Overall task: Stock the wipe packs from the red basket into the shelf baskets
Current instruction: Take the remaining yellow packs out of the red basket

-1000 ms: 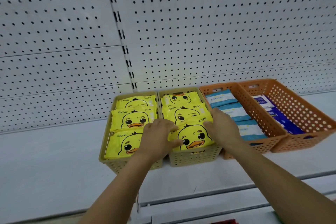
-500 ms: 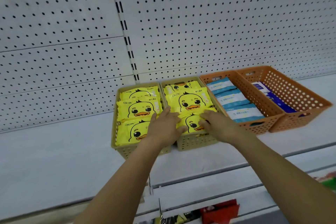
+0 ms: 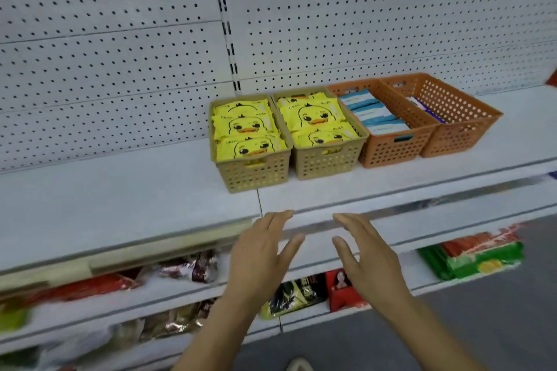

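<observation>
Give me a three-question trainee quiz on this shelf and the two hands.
1. True or false: both hands are empty.
2. How many baskets stand on the shelf?
3. Which basket looks least full? A) left tan basket B) right tan basket C) far-right orange basket

Key:
1. True: the left hand and right hand are open, in front of the shelf edge.
2. Four: left tan basket, right tan basket, left orange basket, far-right orange basket.
3. C

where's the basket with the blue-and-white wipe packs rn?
Head view, right of centre on the white shelf: the orange basket with blue-and-white packs sits third from left, between a tan duck-pack basket and the other orange basket.
</observation>
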Tool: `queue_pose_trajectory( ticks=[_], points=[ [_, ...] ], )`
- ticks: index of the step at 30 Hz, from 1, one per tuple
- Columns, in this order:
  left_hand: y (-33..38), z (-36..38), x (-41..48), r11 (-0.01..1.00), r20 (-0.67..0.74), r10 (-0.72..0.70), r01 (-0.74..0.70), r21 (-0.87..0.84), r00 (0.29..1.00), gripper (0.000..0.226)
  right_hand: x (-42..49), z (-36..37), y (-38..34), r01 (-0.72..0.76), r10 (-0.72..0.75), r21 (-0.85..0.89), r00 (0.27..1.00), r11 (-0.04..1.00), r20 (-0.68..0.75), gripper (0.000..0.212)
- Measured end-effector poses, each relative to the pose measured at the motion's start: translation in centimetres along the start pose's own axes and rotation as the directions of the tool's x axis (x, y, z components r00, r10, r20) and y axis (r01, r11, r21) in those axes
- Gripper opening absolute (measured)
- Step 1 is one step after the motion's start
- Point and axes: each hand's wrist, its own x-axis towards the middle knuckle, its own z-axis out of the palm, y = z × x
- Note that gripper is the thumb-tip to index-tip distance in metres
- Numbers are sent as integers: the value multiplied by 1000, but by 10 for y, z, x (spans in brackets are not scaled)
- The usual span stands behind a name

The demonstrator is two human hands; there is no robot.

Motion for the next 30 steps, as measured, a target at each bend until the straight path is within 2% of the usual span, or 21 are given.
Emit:
queue_pose_trajectory(
  ticks=[3,5,8,10,16,22,27,30],
  points=[
    [-2,0,-58,994,71,-111,112,-5,991,46,-48,4,-15,-31,31,-1,997,1000,70,34],
    [-9,3,-96,988,131,-156,156,11,979,45,-77,13,-20,-25,28,-16,985,1000,172,35],
    [-27,7,-156,972,254,-233,231,38,939,46,-122,33,-28,-28,24,8,946,1000,323,36],
    [-42,6,-196,960,303,-278,272,65,911,47,-151,45,-38,-80,62,30,920,996,386,35],
    [-85,-13,-295,899,275,-436,428,91,857,45,-203,83,-88,-84,35,66,842,994,539,36],
    [-146,-45,-361,809,222,-575,588,6,788,45,-221,137,-159,-29,-56,128,791,991,610,31],
    [-220,-83,-416,714,215,-661,691,-113,718,38,-239,210,-240,-43,-99,197,746,979,658,29],
    [-281,-111,-451,653,242,-704,743,-148,667,38,-255,271,-299,-108,-103,250,706,962,700,27]
  ],
)
